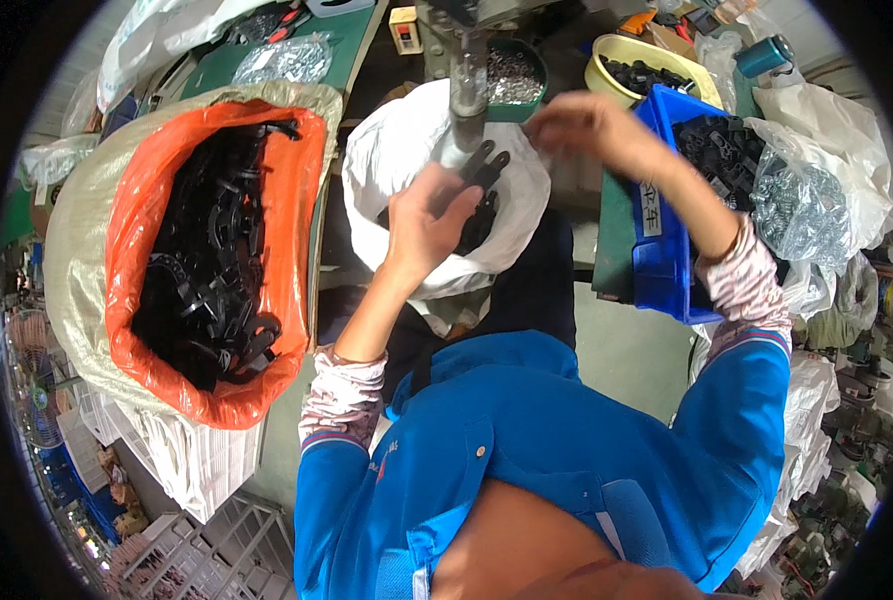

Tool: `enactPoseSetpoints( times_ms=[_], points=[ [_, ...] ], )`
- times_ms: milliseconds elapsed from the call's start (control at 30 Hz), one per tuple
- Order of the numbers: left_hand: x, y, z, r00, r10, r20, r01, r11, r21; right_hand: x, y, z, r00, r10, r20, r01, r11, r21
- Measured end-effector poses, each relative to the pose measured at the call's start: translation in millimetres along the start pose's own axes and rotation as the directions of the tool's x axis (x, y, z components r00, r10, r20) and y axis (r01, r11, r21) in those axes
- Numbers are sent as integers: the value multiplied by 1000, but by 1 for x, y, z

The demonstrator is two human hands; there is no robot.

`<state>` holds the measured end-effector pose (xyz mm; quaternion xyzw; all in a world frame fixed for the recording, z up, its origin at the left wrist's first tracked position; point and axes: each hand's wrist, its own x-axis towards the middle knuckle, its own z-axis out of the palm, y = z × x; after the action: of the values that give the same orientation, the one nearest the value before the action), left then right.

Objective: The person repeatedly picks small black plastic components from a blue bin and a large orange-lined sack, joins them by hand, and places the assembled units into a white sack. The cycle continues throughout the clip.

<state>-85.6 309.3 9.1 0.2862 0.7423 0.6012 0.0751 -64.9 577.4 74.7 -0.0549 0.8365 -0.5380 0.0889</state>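
Left hand [428, 218] has thumb and fingers wrapped around black strips [485, 171] poking out just ahead of it, over a white bag [374, 165], beside a metal post [469, 85]. To its right, the right hand [591, 130] blurs; I cannot tell whether it grips anything. An orange-lined sack [291, 210] stands left of the former, a blue bin [658, 270] right of the latter.
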Motion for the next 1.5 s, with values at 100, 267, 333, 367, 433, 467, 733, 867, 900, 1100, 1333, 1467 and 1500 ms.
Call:
enactPoseSetpoints(
  times_ms=[100,267,333,367,433,467,733,867,900,1100,1333,1467,1500],
  points=[
    [2,1,4,997,-52,53,56,995,-81,28,63,-116,879,-263,-399,-51,778,-626],
    [-5,5,16,996,-73,49,85,950,-299,63,156,-210,920,-81,-383,-309,450,-838],
    [-13,8,9,995,-101,26,104,955,-278,75,156,-200,910,92,-404,-390,520,-760],
    [-15,9,6,993,-113,17,114,957,-269,76,156,-194,896,181,-406,-435,545,-717],
    [-19,10,3,993,-118,0,113,952,-285,75,156,-192,862,290,-416,-507,531,-679],
    [-17,12,0,993,-119,-24,106,944,-313,76,156,-193,850,305,-430,-527,509,-681],
    [23,25,25,979,-188,82,194,720,-666,5,23,-137,973,58,-222,-108,969,-222],
    [40,38,67,988,-154,2,84,527,-845,-15,-21,-32,982,-88,-165,107,988,114],
    [38,35,73,992,-111,-52,15,532,-847,-14,-17,-12,970,-82,-227,124,976,177],
    [19,29,61,941,-226,-253,-94,543,-834,-3,-5,73,929,-160,-333,282,889,360],
    [14,29,41,947,-151,-285,-148,582,-799,18,-9,85,877,-300,-375,278,954,-114],
    [12,27,22,975,-85,-207,-87,709,-700,9,-28,77,940,-117,-322,121,993,-6],
    [11,21,13,980,-44,-193,-83,793,-603,5,-31,70,951,-48,-306,41,999,-31]
  ],
)
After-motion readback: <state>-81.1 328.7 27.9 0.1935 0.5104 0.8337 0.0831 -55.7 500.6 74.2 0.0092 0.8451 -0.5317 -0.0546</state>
